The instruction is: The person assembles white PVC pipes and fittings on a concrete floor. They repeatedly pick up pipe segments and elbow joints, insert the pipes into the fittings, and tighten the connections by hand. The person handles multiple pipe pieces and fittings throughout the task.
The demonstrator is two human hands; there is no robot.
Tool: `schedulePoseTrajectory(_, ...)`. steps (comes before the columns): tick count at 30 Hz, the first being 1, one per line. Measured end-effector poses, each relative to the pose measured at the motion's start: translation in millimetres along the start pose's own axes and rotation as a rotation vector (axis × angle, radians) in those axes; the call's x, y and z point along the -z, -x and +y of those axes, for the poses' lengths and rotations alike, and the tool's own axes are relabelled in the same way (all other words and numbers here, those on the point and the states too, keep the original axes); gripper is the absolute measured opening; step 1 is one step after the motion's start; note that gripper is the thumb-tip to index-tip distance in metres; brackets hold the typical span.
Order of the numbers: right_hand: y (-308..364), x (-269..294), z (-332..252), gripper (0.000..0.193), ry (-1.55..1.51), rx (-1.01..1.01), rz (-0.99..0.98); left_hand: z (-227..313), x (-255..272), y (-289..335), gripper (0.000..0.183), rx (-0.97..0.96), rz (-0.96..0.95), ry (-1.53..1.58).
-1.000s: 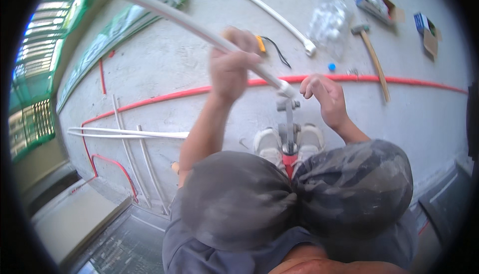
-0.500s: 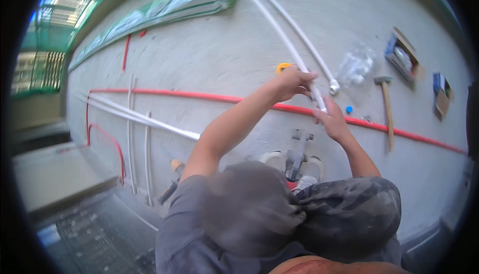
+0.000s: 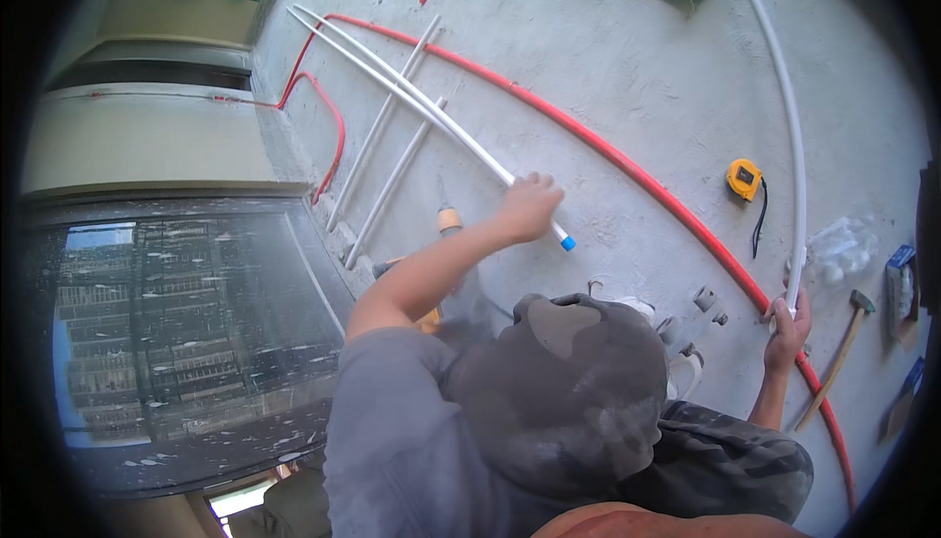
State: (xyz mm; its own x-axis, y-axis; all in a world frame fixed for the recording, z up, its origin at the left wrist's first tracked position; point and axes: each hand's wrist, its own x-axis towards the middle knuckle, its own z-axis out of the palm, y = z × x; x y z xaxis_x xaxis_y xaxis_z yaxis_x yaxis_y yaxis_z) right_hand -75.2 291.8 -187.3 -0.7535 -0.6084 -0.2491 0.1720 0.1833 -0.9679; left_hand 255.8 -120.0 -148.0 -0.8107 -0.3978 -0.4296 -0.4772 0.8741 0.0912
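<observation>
My left hand [image 3: 530, 208] is closed around a long white pipe [image 3: 461, 134] near its near end. A blue cap or plug [image 3: 568, 243] shows at that end, just beyond my fingers. Over on the right, my right hand [image 3: 787, 330] grips the near end of another long white pipe [image 3: 796, 146], which runs away toward the far edge of view. That grip lies right beside a red pipe [image 3: 608, 151] crossing the floor. Left of the right-hand pipe is a yellow tape measure [image 3: 744, 179] with a dark strap.
A clear bag of white fittings [image 3: 843, 249], a hammer [image 3: 845, 357] and small open boxes [image 3: 902, 281] lie at the right. Grey metal tool parts [image 3: 708, 299] are near my feet. More white pipes [image 3: 394, 183] lie left, near a dark glossy panel [image 3: 196, 332].
My left hand has let go of the pipe both hands held, moved left and taken hold of another white pipe. My right hand keeps the first. The view has turned left.
</observation>
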Motion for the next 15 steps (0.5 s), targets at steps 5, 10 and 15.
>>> schedulePoseTrajectory(5,4.8,5.4,-5.3,0.046,-0.063,0.022,0.051,-22.3,-9.4,27.4,0.027,0.008,0.069,-0.082)
schedulePoseTrajectory(10,2.1,3.5,-18.4,0.04,-0.037,0.023,0.048,-14.2,-38.9,19.7,0.02,-0.051,0.165,-0.087)
schedulePoseTrajectory(15,11.5,16.9,-18.8,0.037,-0.129,-0.047,0.109,-14.1,-15.7,-4.8,0.005,-0.202,0.21,-0.112)
